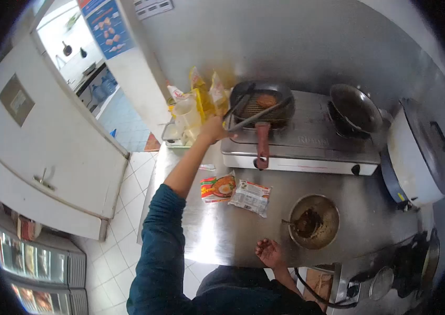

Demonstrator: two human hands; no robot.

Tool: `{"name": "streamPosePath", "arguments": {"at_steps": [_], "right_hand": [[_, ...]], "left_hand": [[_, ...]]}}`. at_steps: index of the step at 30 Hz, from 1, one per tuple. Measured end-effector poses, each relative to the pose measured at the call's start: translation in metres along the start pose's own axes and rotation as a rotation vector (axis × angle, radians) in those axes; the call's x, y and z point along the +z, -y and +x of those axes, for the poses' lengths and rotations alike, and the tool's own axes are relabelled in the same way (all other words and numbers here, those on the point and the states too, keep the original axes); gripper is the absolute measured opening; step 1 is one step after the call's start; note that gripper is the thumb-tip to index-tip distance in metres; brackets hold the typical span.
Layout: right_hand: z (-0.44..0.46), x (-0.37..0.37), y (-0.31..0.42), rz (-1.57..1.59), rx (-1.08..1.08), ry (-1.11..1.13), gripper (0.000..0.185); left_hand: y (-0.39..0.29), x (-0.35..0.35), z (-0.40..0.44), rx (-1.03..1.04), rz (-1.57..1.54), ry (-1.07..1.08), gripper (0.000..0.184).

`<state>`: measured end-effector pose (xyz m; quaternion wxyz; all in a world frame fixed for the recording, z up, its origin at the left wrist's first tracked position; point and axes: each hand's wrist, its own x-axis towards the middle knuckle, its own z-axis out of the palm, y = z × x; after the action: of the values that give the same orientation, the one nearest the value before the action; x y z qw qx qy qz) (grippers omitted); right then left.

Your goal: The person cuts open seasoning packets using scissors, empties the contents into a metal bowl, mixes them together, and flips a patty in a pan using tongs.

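My left hand (213, 131) is closed around the handle end of dark tongs (259, 116). The tongs' two arms are spread apart and reach over the square grill pan (237, 116). A browned piece of food (266, 101) lies in that pan, between or just beyond the arms; I cannot tell whether they touch it. My right hand (270, 254) is palm up at the table's front edge, fingers loosely curled and apart, holding nothing. Just right of it stands a metal bowl (332, 231) with dark brown paste and a utensil handle at its rim.
The pan sits on a two-burner stove (306, 157), its reddish handle (263, 144) jutting forward. A wok (356, 107) is on the other burner. A large lidded pot (416, 157) stands at right. Two noodle packets (251, 198) lie in front; yellow pouches (201, 94) and a clear jug (186, 114) stand left.
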<state>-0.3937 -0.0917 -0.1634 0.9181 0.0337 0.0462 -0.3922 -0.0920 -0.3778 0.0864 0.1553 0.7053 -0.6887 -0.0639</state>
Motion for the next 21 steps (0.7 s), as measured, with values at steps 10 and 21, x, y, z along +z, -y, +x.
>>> {"name": "streamPosePath", "arguments": {"at_steps": [10, 21], "right_hand": [[0.006, 0.032, -0.009, -0.070, 0.002, -0.047, 0.029], [0.051, 0.083, -0.144, -0.656, 0.194, 0.008, 0.033]], "left_hand": [[0.001, -0.001, -0.016, 0.053, -0.145, -0.189, 0.104], [0.073, -0.038, -0.379, -0.138, -0.671, -0.765, 0.008]]}}
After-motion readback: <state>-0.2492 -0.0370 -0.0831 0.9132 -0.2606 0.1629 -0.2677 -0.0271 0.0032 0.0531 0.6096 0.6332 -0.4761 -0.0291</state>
